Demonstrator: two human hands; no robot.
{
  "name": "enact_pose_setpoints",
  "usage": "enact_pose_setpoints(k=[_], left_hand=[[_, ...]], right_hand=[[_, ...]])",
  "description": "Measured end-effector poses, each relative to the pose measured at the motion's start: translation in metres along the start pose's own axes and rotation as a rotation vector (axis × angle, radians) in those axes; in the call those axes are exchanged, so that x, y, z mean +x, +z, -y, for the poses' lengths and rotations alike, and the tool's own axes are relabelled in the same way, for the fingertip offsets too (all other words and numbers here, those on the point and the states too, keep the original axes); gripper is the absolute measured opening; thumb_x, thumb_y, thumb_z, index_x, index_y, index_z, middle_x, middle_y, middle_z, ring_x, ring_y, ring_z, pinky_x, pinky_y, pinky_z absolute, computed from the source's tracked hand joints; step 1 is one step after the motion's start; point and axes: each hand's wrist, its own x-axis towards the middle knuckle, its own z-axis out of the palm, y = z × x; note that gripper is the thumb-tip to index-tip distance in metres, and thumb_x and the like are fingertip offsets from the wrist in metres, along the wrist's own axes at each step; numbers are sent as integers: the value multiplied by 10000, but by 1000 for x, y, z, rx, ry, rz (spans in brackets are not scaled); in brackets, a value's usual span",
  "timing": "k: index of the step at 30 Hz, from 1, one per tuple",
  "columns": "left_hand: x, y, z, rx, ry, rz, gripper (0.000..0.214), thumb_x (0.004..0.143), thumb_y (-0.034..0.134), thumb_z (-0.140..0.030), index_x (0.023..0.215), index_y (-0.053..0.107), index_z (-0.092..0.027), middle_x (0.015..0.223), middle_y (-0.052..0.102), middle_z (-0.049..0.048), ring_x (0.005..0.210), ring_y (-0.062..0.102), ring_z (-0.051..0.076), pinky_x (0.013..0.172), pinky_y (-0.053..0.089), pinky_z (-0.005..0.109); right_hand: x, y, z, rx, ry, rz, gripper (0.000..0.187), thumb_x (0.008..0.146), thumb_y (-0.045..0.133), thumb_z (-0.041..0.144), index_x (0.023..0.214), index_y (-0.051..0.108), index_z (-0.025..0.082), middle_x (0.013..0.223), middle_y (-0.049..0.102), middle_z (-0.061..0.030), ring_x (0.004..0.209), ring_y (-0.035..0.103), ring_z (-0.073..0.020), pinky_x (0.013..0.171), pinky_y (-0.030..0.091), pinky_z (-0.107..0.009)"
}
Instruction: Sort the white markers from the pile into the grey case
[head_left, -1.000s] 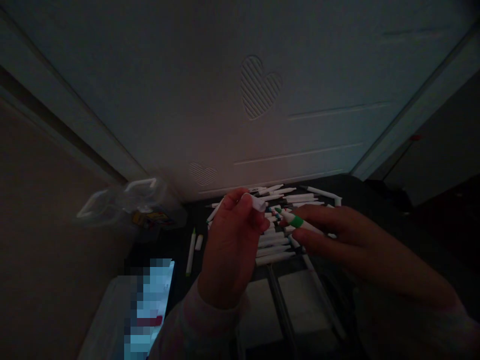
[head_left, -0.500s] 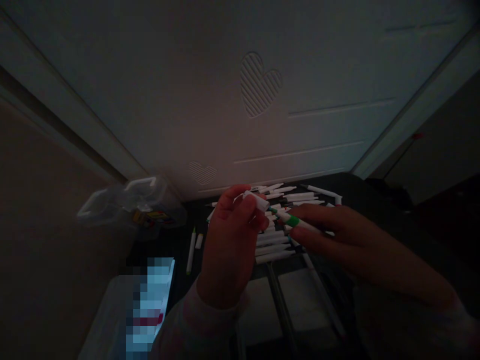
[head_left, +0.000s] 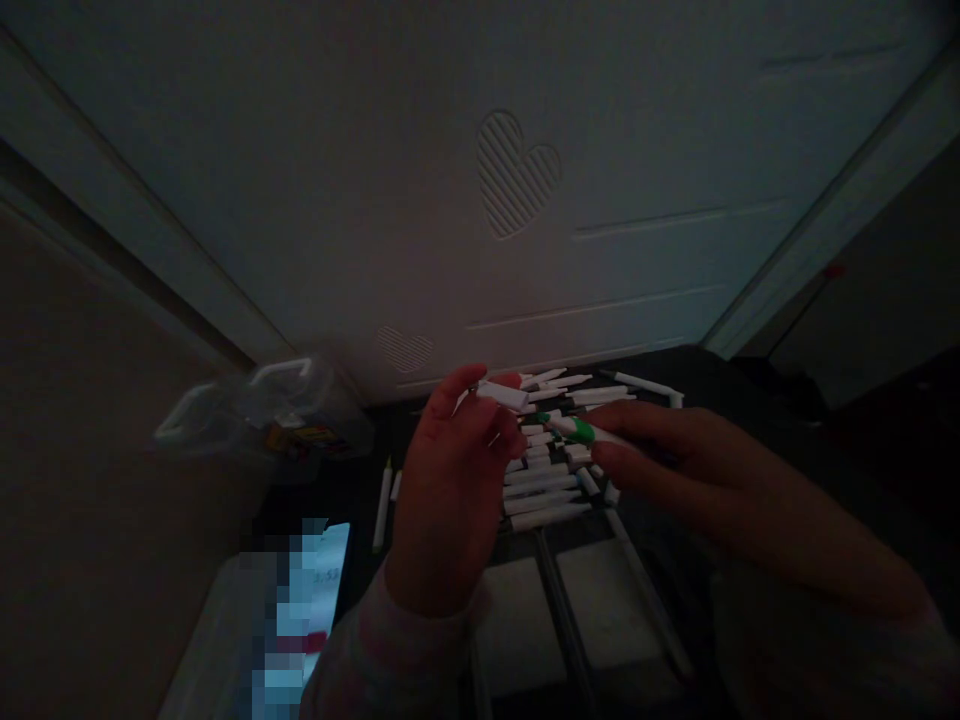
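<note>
My left hand [head_left: 457,470] pinches a white marker cap [head_left: 504,394] between thumb and fingers. Held in my right hand [head_left: 667,450] is a white marker [head_left: 600,434] with a green band, its dark green tip bare and pointing left toward the cap. A small gap separates the tip from the cap. Behind and below both hands, several white markers [head_left: 544,498] lie in a loose pile on the dark surface, partly hidden by my fingers.
To the left stands a clear plastic box [head_left: 330,400] with an open lid. A lit phone screen [head_left: 322,580] lies at the lower left. One uncapped marker [head_left: 382,505] rests left of my hand. A tray with two pale panels [head_left: 611,600] is in front. A white panel with hearts [head_left: 517,175] rises behind.
The cap and the marker have come apart: my left hand with the cap has shifted slightly left, and its fingers have loosened a little. The marker's green tip shows more plainly.
</note>
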Motion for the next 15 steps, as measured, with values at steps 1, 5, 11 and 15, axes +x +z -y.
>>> enact_pose_setpoints(k=[1, 5, 11, 15], left_hand=[[0, 0, -1, -8, -12, -2, 190, 713, 543, -109, 875, 581, -202, 794, 631, -9, 566, 498, 42, 527, 407, 163], [-2, 0, 0, 19, -5, 18, 205, 718, 524, -101, 885, 597, -194, 794, 627, -5, 586, 516, 52, 546, 427, 175], [-19, 0, -1, 396, 431, -78, 399, 682, 620, -72, 1025, 576, -273, 869, 656, -6, 804, 594, 133, 698, 470, 242], [-29, -4, -6, 624, 426, -46, 294, 661, 664, -116, 920, 622, -249, 929, 661, 37, 1046, 533, 220, 832, 448, 329]], right_hand=[[0, -1, 0, 8, 3, -1, 304, 839, 458, 351, 1080, 604, 235, 884, 667, -12, 778, 611, -156, 658, 482, -242], [-2, -2, 0, 23, 9, -6, 289, 835, 467, 342, 1071, 601, 242, 902, 664, -3, 781, 611, -151, 676, 484, -236], [-4, -7, -3, 14, 11, -33, 272, 822, 485, 359, 1027, 622, 245, 885, 667, -5, 811, 614, -170, 679, 493, -237], [-7, -9, -6, 41, 45, -42, 275, 809, 505, 370, 1043, 608, 271, 974, 653, -5, 832, 608, -179, 717, 502, -265]])
